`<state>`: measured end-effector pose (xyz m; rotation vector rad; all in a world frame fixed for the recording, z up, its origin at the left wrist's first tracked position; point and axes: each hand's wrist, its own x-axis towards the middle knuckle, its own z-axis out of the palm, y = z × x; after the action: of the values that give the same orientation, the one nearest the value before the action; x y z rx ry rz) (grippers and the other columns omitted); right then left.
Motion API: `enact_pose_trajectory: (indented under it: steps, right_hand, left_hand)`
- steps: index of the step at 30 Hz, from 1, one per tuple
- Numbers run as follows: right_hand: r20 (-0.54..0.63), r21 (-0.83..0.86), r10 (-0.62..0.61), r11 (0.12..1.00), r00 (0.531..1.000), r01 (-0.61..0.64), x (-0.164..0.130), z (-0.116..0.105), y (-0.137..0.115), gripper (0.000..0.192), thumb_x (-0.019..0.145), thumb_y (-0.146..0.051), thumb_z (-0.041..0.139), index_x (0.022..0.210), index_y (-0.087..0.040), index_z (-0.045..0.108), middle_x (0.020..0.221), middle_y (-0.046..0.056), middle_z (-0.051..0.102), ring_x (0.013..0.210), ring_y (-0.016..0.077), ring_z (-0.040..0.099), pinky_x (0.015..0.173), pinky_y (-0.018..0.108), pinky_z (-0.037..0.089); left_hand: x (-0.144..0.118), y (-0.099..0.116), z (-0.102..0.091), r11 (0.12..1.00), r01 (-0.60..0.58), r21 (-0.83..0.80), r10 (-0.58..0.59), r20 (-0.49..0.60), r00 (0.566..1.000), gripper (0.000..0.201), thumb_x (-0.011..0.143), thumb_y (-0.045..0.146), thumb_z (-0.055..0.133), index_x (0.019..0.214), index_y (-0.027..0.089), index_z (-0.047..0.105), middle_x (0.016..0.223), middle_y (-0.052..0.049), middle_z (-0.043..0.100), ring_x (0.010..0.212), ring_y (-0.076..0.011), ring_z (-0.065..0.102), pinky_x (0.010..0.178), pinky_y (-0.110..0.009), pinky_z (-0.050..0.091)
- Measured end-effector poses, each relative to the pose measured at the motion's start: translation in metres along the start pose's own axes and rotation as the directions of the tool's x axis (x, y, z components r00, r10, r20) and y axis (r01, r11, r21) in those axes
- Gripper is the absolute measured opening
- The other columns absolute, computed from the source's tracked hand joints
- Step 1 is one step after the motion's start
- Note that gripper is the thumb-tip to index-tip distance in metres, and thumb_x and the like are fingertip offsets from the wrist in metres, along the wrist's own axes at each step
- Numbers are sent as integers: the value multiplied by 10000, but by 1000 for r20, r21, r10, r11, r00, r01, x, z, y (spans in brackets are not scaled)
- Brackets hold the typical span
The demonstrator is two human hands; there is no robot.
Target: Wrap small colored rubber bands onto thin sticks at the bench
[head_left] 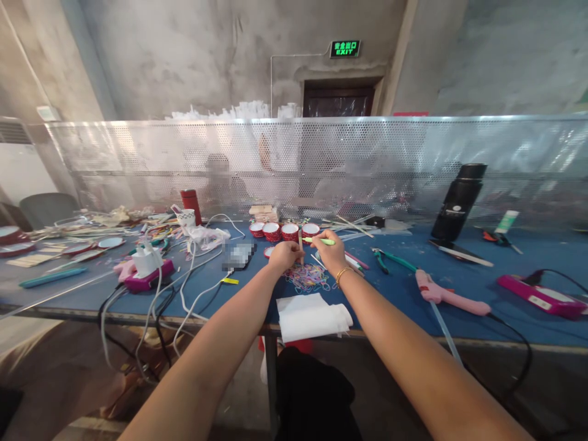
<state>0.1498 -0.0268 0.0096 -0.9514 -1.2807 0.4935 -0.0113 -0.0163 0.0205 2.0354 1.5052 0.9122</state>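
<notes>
Red tins (290,231) stand in a row just beyond your hands; a rubber-band heap (309,279) and folded white cloth (312,317) lie nearer you. Your left hand (285,253) pinches a flat, light stick (300,239) upright above the bands, its fingers covering part of it. Your right hand (333,250) grips a slim green pen (327,242); whether its tip touches the stick is too small to tell.
</notes>
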Motion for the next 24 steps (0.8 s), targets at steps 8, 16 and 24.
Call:
enact_pose_trajectory:
  steps: [8, 16, 24]
  right_hand:
    - [-7, -8, -1, 1000, 1000, 1, -1, 0, -1, 203, 698, -434, 637, 652, -243, 584, 628, 11, 685, 599, 195, 583, 609, 304, 447]
    - [22, -6, 2, 1000, 1000, -2, -2, 2, -3, 194, 690, -421, 639, 649, -240, 585, 633, 7, 687, 590, 186, 575, 614, 298, 440]
    - [5, -8, -14, 1000, 1000, 14, -1, 1, -2, 202, 698, -431, 635, 651, -239, 591, 649, 14, 689, 650, 202, 604, 670, 312, 456]
  left_hand:
    - [2, -1, 0, 1000, -10, 10, 10, -3, 1000, 141, 840, 265, 709, 742, 166, 731, 739, -18, 740, 624, -119, 604, 613, -221, 433]
    - [1, -3, 2, 1000, 19, 5, -19, 5, 1000, 163, 857, 293, 698, 755, 169, 728, 743, -16, 736, 594, -114, 587, 574, -215, 413]
    - [4, -6, 2, 1000, 2, 13, -2, -13, 1000, 159, 845, 295, 719, 754, 165, 729, 741, -19, 736, 612, -116, 590, 582, -215, 404]
